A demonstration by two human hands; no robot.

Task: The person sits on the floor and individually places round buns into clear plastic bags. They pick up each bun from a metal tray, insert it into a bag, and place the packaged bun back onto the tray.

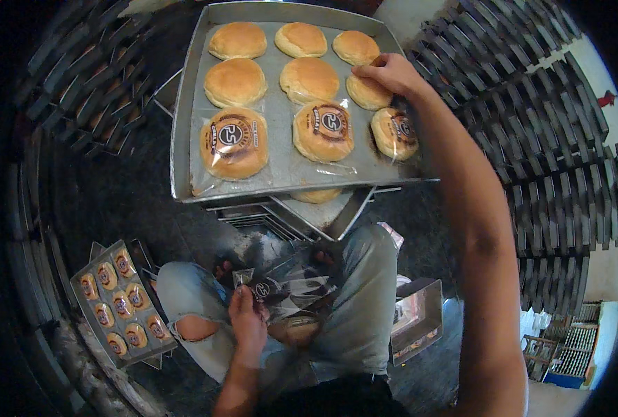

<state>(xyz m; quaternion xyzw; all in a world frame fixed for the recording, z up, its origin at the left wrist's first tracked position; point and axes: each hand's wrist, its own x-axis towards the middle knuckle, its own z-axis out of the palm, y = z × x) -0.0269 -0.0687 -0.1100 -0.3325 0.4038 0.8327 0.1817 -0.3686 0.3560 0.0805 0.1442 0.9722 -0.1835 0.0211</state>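
Observation:
A metal baking tray (272, 125) of round buns sits before me on a stack of other trays (340, 219). My right hand (397, 75) reaches over its right side, fingers closed around the upper edge of an unwrapped bun (369, 95) in the middle row. Bare golden buns (235, 83) fill the far and middle rows. Along the near row lie three buns in clear printed bags, among them a wrapped bun (323, 131) at the centre. Low between my knees, my left hand (249, 318) grips clear printed plastic bags (298, 289).
To my left, a tray (152, 349) of wrapped buns rests on other trays. At my right knee stands a metal box-like tray (426, 323) with plastic packaging (409, 315) in it. Tall stacks of dark trays (549, 120) rise on the right, with more stacked trays (95, 78) at the left.

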